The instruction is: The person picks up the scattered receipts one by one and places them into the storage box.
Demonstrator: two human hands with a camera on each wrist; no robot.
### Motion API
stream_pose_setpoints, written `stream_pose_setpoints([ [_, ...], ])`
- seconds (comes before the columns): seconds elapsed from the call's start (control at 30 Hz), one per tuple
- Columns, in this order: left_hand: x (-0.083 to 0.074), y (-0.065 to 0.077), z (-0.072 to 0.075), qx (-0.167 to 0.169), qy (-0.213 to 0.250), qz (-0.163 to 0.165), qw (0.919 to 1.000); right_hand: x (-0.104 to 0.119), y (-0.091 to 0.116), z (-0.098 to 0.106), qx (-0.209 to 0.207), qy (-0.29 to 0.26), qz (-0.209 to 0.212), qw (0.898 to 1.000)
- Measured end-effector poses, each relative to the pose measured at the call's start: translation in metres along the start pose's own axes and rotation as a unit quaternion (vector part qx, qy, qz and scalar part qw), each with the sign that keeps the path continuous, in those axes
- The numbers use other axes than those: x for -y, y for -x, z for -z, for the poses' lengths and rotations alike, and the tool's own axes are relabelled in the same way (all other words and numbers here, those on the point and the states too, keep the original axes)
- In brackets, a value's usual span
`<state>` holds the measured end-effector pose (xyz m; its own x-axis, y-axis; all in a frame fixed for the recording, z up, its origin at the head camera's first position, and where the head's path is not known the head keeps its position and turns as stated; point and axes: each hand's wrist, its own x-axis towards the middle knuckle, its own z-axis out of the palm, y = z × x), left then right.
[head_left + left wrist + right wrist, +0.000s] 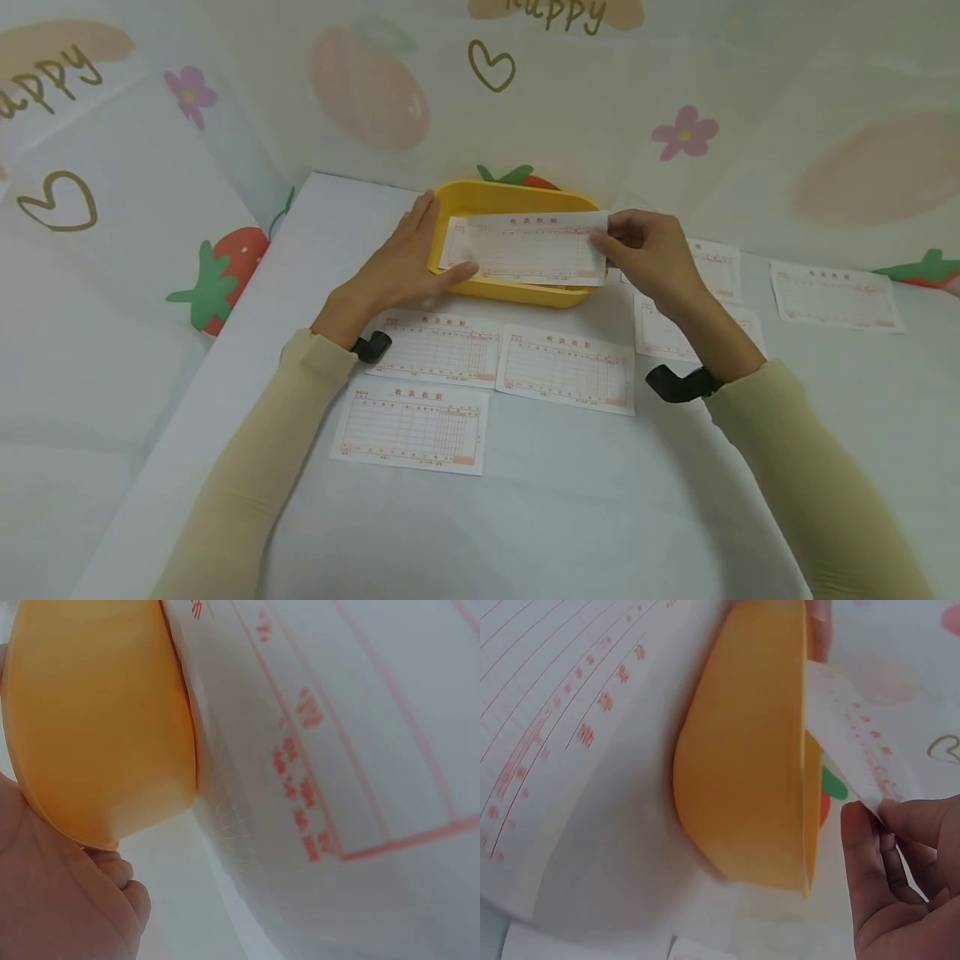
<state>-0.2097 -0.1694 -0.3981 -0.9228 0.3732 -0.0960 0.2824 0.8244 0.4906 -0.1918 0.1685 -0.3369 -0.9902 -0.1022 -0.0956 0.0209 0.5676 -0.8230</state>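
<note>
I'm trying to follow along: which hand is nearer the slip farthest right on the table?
Right. The right hand is left of that slip; the left hand is farther left, at the yellow tray.

Tray (517, 292) nr back of tbl (562, 500); 3 slips (411, 429) in frt, 3 to R, more over it.

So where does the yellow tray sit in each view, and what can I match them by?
Head: yellow tray, upper centre.
Left wrist: yellow tray, upper left, running off the top edge.
Right wrist: yellow tray, centre, also cut by the top edge.
Shared landmark: red-printed slips lying beside it.
</note>
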Motion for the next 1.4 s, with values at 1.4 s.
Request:
stream_pose_setpoints([
  [1.4, -0.001, 0.0, -0.001, 0.0, -0.008, -0.003, 1.0, -0.023, 0.074, -0.016, -0.11, 0.091, 0.16, 0.977],
])
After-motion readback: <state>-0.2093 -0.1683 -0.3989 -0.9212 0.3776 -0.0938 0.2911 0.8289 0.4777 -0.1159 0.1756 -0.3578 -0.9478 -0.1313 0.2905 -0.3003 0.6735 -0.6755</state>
